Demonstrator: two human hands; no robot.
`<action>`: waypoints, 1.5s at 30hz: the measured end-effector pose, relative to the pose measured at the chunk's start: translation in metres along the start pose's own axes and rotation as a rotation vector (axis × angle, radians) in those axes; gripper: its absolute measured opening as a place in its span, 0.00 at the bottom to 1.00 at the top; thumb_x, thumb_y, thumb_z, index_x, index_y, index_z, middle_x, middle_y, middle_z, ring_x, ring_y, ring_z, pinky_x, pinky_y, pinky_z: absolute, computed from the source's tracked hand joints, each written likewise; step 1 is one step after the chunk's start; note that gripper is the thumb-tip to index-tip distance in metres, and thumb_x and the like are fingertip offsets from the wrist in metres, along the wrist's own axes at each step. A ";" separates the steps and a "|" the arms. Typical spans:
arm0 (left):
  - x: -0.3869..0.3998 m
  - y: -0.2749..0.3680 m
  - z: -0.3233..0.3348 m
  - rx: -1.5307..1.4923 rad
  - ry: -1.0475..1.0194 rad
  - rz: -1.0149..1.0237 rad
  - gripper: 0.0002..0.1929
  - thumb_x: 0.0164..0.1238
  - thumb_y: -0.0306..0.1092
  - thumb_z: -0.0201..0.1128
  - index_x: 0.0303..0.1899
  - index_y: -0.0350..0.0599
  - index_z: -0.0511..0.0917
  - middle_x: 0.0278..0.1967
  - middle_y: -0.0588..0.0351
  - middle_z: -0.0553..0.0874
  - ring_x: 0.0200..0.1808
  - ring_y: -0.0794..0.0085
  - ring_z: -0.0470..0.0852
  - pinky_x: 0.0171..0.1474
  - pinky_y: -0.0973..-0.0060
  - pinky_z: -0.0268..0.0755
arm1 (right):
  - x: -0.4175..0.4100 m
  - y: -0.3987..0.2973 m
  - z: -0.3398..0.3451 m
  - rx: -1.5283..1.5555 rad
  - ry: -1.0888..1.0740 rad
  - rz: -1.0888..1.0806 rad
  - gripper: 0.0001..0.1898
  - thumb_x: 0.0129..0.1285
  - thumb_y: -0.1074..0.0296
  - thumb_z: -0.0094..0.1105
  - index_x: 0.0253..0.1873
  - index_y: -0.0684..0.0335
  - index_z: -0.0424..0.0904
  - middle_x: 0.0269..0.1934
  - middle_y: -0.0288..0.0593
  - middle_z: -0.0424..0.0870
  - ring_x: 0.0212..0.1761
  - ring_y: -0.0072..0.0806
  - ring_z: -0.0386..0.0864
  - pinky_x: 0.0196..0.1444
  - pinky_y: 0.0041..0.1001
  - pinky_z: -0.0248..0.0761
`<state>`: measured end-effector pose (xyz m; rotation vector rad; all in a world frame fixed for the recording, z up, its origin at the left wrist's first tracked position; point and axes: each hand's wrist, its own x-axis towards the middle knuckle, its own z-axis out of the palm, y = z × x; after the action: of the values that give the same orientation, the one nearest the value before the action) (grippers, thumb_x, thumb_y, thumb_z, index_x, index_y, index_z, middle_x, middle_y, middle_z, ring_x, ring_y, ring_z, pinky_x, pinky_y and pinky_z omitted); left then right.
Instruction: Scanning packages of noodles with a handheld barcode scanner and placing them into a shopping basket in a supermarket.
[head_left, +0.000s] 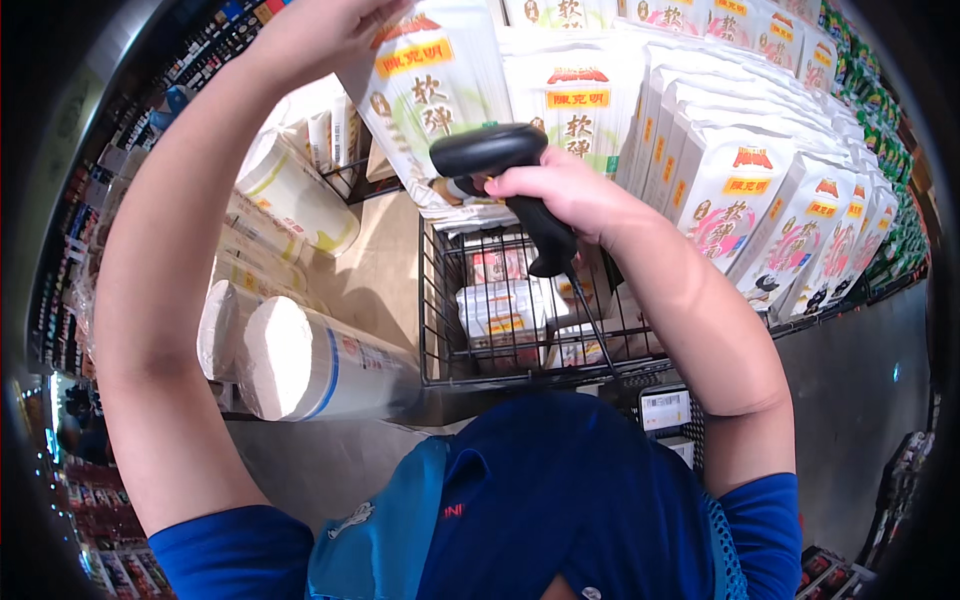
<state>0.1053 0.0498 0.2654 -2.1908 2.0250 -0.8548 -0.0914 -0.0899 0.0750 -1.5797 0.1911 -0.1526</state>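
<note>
My right hand (566, 191) is wrapped around the handle of a black handheld barcode scanner (491, 150), whose head points to the left. A cable (589, 322) runs down from the scanner's handle. At the top, my left hand (337, 34) grips the upper left corner of a white and green packet of dried noodles (442, 90). That packet leans to the left, and its lower front is partly hidden behind the scanner. Beside it stands a similar green-marked noodle packet (577, 94).
Rows of pink-marked noodle packets (731, 195) fill the right side. Below the scanner, a black wire basket (435, 330) holds several packets. Large cylindrical noodle packs (360, 367) lie on the wooden shelf (375, 277) at left. Green packets (900, 232) stand at far right, above grey floor (847, 390).
</note>
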 end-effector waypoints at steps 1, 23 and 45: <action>0.002 0.001 -0.004 0.026 0.001 -0.017 0.06 0.67 0.32 0.61 0.39 0.44 0.74 0.30 0.42 0.82 0.34 0.47 0.83 0.37 0.59 0.73 | 0.001 -0.002 0.002 0.019 0.007 -0.047 0.21 0.59 0.57 0.66 0.54 0.62 0.85 0.40 0.39 0.86 0.41 0.25 0.80 0.47 0.26 0.73; 0.005 -0.006 -0.025 0.104 0.230 0.075 0.05 0.63 0.29 0.62 0.34 0.41 0.73 0.28 0.44 0.80 0.30 0.49 0.80 0.34 0.62 0.71 | 0.001 -0.026 -0.007 0.145 0.040 -0.250 0.16 0.60 0.67 0.67 0.53 0.64 0.85 0.46 0.38 0.87 0.50 0.24 0.81 0.58 0.27 0.71; -0.010 -0.002 0.039 0.094 0.246 0.074 0.05 0.65 0.35 0.63 0.36 0.48 0.76 0.27 0.49 0.82 0.27 0.52 0.83 0.29 0.62 0.75 | -0.003 0.015 0.001 -0.047 0.103 -0.157 0.18 0.61 0.66 0.66 0.54 0.66 0.84 0.46 0.40 0.88 0.49 0.25 0.81 0.57 0.27 0.71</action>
<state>0.1232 0.0467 0.2290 -2.0355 2.1032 -1.2361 -0.0947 -0.0882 0.0605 -1.6346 0.1520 -0.3544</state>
